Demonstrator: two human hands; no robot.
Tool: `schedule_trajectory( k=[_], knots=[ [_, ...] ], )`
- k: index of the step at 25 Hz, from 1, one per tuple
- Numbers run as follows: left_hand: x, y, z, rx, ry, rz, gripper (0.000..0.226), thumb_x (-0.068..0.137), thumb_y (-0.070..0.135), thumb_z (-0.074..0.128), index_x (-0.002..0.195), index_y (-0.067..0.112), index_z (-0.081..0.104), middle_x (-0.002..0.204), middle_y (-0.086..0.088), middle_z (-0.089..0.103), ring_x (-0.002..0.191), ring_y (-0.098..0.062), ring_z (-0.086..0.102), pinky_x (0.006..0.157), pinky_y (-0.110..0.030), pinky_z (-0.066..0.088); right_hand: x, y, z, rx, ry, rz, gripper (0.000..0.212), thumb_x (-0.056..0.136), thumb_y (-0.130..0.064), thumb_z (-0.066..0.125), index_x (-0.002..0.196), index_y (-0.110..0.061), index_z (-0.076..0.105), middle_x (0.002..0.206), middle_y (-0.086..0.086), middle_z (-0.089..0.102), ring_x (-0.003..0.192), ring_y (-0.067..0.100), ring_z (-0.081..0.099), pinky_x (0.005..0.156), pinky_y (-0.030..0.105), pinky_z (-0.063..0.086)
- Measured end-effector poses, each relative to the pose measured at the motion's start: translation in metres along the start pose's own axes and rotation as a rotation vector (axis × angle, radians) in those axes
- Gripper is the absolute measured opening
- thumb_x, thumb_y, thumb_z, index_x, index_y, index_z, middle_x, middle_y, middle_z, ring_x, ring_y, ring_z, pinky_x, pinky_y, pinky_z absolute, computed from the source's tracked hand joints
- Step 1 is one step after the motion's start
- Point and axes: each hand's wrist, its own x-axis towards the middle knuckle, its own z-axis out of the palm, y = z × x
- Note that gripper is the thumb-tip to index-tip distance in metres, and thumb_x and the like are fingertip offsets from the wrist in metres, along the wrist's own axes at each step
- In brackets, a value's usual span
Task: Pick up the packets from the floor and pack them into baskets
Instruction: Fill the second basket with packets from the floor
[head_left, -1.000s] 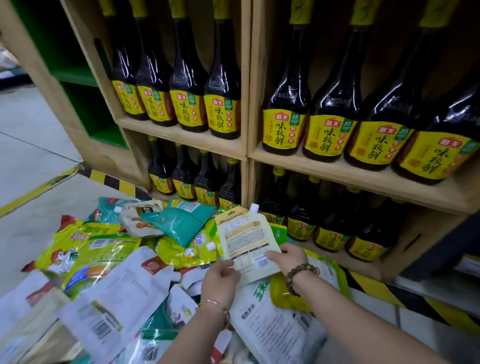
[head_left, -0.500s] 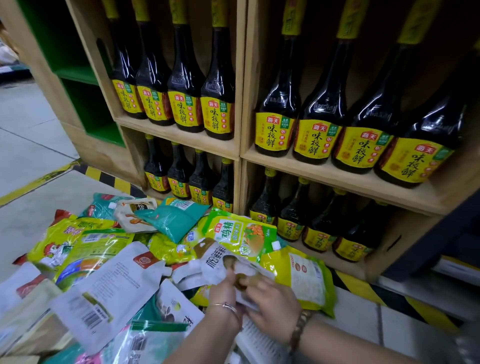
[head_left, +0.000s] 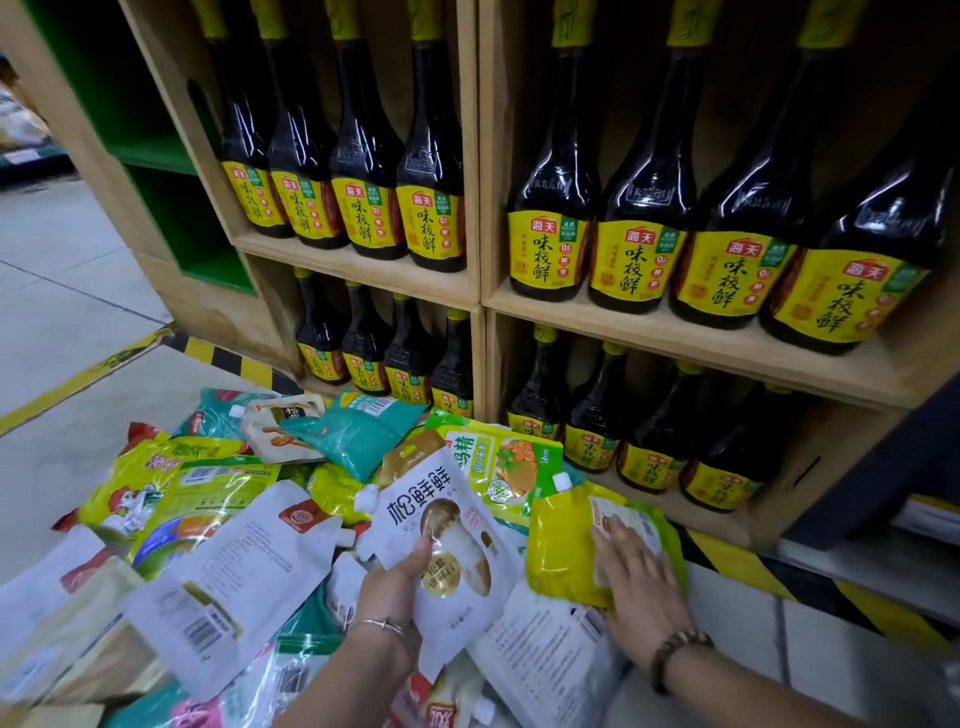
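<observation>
Several seasoning packets lie heaped on the floor in front of a wooden shelf. My left hand (head_left: 396, 584) grips a white spouted pouch (head_left: 447, 540) with a mushroom picture, lifted slightly above the heap. My right hand (head_left: 641, 582) rests with fingers spread on a yellow-green packet (head_left: 558, 545) at the right edge of the pile. A green packet (head_left: 511, 457) lies just behind both. A large white packet (head_left: 244, 577) showing its barcode side lies to the left. No basket is in view.
The wooden shelf (head_left: 480, 301) holds rows of dark soy sauce bottles (head_left: 639, 218) directly behind the pile. Yellow-black hazard tape (head_left: 748, 566) runs along the shelf base. Bare grey floor (head_left: 62, 312) opens to the left; a teal pouch (head_left: 358, 431) tops the heap's rear.
The beige-backed pouch held up a second ago is gone. My left hand now holds the white mushroom pouch raised, and my right hand has moved right onto the yellow-green packet.
</observation>
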Motion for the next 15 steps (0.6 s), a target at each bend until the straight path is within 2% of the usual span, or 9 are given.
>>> schedule_trajectory(
  k=[3,6,8,12,15],
  knots=[
    [0.001,0.003,-0.012,0.056,0.023,0.033,0.028,0.08,0.014,0.069,0.106,0.005,0.067,0.095,-0.021,0.071,0.085,-0.041,0.067,0.081,-0.056,0.052,0.009,-0.001,0.004,-0.126,0.051,-0.089,0.113,0.072,0.003,0.063,0.145,-0.03,-0.016,0.146,0.009,-0.024,0.142,0.028,-0.006,0.11,0.062,0.017],
    [-0.004,0.005,-0.019,0.067,0.008,0.031,0.028,0.078,0.012,0.068,0.105,0.006,0.068,0.098,-0.021,0.07,0.089,-0.046,0.065,0.085,-0.064,0.047,0.007,0.013,0.009,-0.255,-0.126,-0.148,0.107,0.088,-0.011,0.05,0.123,-0.04,-0.047,0.133,0.005,-0.055,0.128,0.023,-0.038,0.11,0.061,-0.005],
    [-0.006,0.006,-0.02,0.067,0.01,0.044,0.025,0.08,0.011,0.066,0.105,0.008,0.067,0.099,-0.022,0.07,0.091,-0.047,0.064,0.084,-0.065,0.047,0.007,0.018,0.009,-0.282,-0.165,-0.129,0.108,0.089,-0.015,0.046,0.113,-0.041,-0.056,0.13,0.001,-0.059,0.125,0.021,-0.042,0.109,0.061,-0.008],
    [0.0,0.005,-0.021,0.084,0.034,0.029,0.021,0.081,0.012,0.067,0.101,0.008,0.067,0.097,-0.025,0.069,0.09,-0.05,0.063,0.081,-0.066,0.048,0.012,0.012,0.011,-0.14,-0.115,0.006,0.097,0.083,0.009,0.04,0.129,-0.026,-0.038,0.138,0.004,-0.043,0.136,0.023,-0.029,0.113,0.057,-0.001],
    [0.003,0.0,-0.018,0.099,0.056,0.017,0.02,0.079,0.015,0.07,0.097,0.008,0.068,0.095,-0.025,0.069,0.089,-0.05,0.064,0.08,-0.07,0.046,0.016,0.012,0.012,-0.122,-0.062,-0.024,0.083,0.087,0.011,0.032,0.138,-0.016,-0.028,0.146,0.005,-0.032,0.143,0.03,-0.017,0.118,0.047,0.004]
  ],
)
